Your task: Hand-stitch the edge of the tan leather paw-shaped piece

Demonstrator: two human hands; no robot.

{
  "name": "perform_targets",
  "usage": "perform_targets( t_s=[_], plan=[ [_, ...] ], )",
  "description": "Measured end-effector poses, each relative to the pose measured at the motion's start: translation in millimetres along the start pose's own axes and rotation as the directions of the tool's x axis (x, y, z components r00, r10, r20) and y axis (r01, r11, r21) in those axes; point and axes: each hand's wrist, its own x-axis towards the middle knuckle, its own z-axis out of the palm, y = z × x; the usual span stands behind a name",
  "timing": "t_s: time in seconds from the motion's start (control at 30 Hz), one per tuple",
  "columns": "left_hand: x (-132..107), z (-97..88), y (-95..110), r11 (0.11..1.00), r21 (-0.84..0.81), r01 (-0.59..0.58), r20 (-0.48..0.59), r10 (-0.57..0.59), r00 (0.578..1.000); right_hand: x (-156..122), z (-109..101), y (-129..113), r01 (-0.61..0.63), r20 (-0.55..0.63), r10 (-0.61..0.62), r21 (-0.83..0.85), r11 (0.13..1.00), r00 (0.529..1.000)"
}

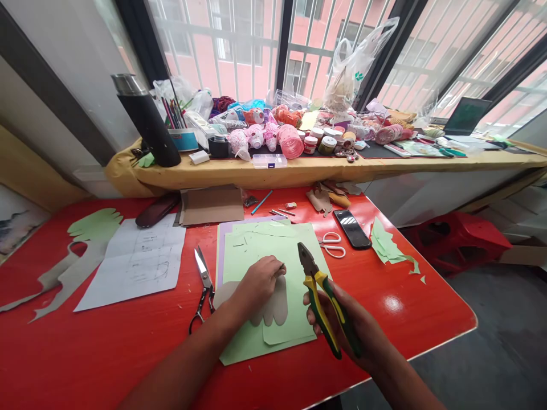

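My right hand grips a pair of pliers by its yellow-and-green handles, the dark jaws pointing up and away over the green paper. My left hand rests closed on a beige paper cut-out that lies on a stack of light green paper sheets. Its fingertips pinch something thin and small near the pliers' jaws; I cannot make out what. Both hands are over the red table, near its front edge.
Grey scissors lie left of the stack, white-handled scissors and a black phone to its right. A white sketch sheet, green and beige cut-outs, and brown card lie further left. A cluttered yellow shelf with a black flask runs behind.
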Motion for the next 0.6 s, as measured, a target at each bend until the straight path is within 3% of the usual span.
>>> perform_targets(
  t_s=[0.13,0.2,0.3,0.37,0.43,0.5,0.6],
  plan=[
    [0.7,-0.3,1.0,1.0,0.005,0.015,-0.001,-0.015,1.0,-4.5,4.4,-16.1,0.086,0.068,-0.073,-0.216,0.973,0.995],
    [0.9,-0.5,1.3,1.0,-0.002,0.016,-0.006,-0.017,1.0,-3.9,7.0,-21.9,0.179,0.078,-0.161,-0.443,0.879,0.984],
    [1.0,-0.5,1.4,0.999,-0.037,0.003,-0.021,-0.003,1.0,1.7,12.1,-25.7,0.354,0.18,-0.354,-0.775,0.523,0.918],
    [1.0,-0.3,1.5,0.998,-0.057,-0.011,-0.027,0.01,1.0,8.4,15.6,-24.2,0.415,0.279,-0.428,-0.869,0.267,0.86],
    [1.1,-0.1,1.7,0.998,-0.065,0.002,-0.02,-0.003,1.0,16.0,17.5,-20.1,0.419,0.327,-0.459,-0.902,0.11,0.826],
    [1.2,-0.1,1.9,0.997,-0.076,0.028,-0.014,-0.029,0.999,22.7,16.8,-16.2,0.392,0.322,-0.468,-0.918,0.058,0.823],
    [1.3,-0.4,2.0,0.996,-0.084,0.015,-0.015,-0.016,1.0,26.6,12.6,-17.5,0.338,0.259,-0.425,-0.933,0.121,0.867]
  ],
)
